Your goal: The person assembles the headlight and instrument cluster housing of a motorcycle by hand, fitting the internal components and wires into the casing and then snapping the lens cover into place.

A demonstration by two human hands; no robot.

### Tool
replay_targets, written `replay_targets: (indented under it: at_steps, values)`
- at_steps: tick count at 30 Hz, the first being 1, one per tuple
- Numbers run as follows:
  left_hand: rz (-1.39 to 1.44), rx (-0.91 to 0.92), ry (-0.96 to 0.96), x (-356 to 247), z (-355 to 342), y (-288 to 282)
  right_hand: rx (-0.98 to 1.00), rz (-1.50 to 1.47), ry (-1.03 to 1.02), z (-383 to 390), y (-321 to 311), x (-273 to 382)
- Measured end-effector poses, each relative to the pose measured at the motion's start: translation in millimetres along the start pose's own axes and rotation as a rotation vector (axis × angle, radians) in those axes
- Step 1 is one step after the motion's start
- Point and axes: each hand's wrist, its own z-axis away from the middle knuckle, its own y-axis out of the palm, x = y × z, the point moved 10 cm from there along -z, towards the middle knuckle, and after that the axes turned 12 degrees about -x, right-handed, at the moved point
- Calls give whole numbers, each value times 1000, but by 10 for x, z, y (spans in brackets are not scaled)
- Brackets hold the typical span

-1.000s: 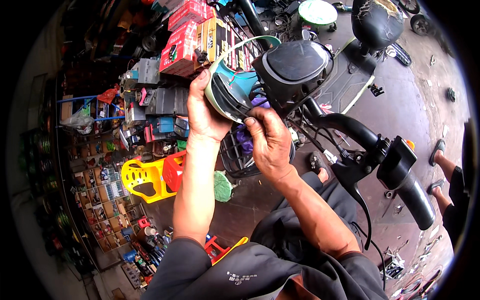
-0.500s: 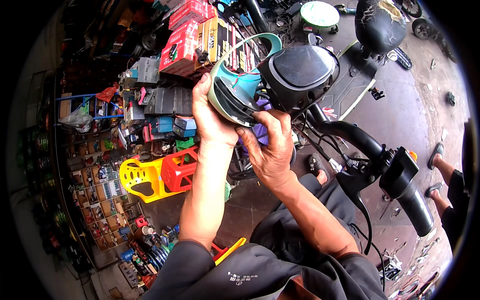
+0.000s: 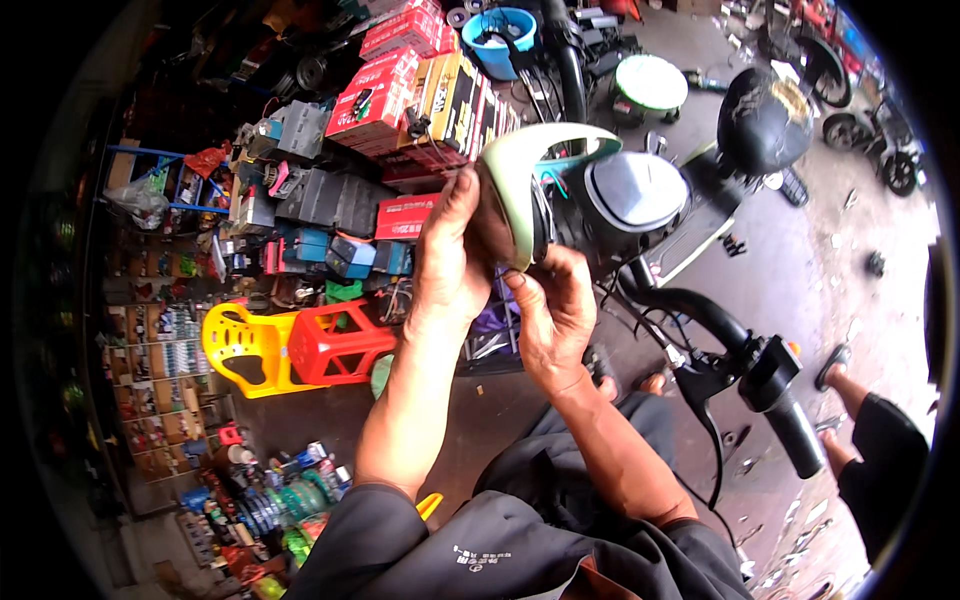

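Observation:
A pale green plastic headlight cover (image 3: 508, 180) with a dark inner part is held up in front of the scooter's display unit (image 3: 637, 190). My left hand (image 3: 450, 255) is closed round its left side, thumb up along the shell. The fingers and thumb of my right hand (image 3: 556, 315) grip its lower edge. Thin wires show inside the cover's opening; where they lead is hidden. To the right stretches the black handlebar (image 3: 705, 308), with a brake lever (image 3: 716, 435) and a rubber grip (image 3: 797, 430).
Red battery boxes (image 3: 375, 95) and a blue bucket (image 3: 500, 45) stand at the far side. A yellow plastic seat (image 3: 255, 350) and a red stool (image 3: 340, 345) are at left. Another person's legs (image 3: 850, 395) are at right. A worn black saddle (image 3: 765, 125) lies beyond the handlebar.
The cover has turned so its pale green outer side shows more and its dark inside less. It has shifted right with both hands. The view has shifted too.

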Motion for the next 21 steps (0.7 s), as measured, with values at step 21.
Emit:
replay_targets:
  at_steps: [21]
  values:
    - [415,-21,178,-33,203,-57,15,92,143,-112,-146,291]
